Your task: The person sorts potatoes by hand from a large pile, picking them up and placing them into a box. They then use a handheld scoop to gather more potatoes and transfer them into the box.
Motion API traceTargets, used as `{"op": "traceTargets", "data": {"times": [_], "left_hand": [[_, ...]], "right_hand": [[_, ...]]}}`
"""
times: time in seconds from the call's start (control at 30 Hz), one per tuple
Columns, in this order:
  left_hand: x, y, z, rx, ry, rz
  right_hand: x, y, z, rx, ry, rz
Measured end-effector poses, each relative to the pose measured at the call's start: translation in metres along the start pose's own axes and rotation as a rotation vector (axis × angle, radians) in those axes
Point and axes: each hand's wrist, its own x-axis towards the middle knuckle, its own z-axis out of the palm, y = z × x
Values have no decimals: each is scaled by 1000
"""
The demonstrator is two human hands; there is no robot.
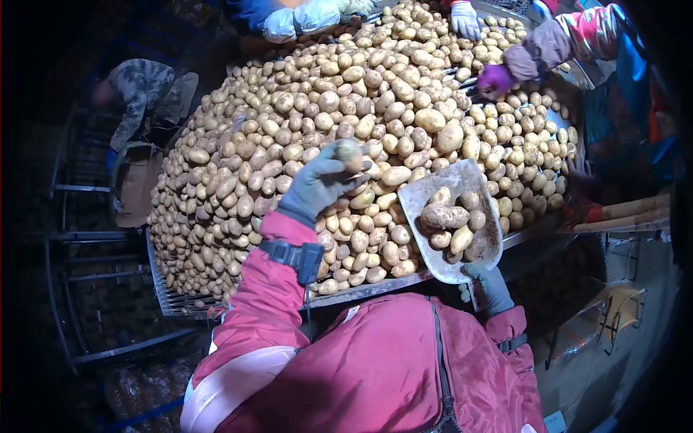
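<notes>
A large heap of potatoes [303,144] spreads over a metal sorting table [361,290] in front of me. Above the heap, my left hand [317,184], in a grey glove, has its fingers closed around a single potato [349,155]. My right hand [489,289], also gloved, grips the handle of a white scoop [440,270] near the table's front edge. Several potatoes [446,216] lie inside the scoop, one of them long and knobbly. The fingers of my right hand are partly hidden under the scoop's rear edge.
Across the table, a co-worker's purple-gloved hand [494,81] reaches to the potatoes from the right. Another person's white-gloved hand [465,20] is at the back. A cardboard box [137,184] stands at the left, beside metal railings [86,238]. Wooden handles [628,213] jut in at right.
</notes>
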Motion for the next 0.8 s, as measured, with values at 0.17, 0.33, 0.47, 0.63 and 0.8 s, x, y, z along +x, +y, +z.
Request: {"op": "traceTargets", "data": {"times": [0.17, 0.33, 0.47, 0.63, 0.8], "left_hand": [[-38, -18, 2, 365, 150, 40], [-40, -89, 2, 1637, 240, 83], [-25, -116, -3, 1765, 246, 30], [-18, -110, -3, 1553, 198, 91], [14, -155, -63, 1842, -46, 341]], "right_hand": [[-3, -5, 3, -24, -20, 17], [-1, -5, 1, -60, 2, 34], [-1, 0, 2, -31, -13, -14], [0, 10, 5, -21, 32, -25], [-16, 24, 18, 13, 103, -75]]}}
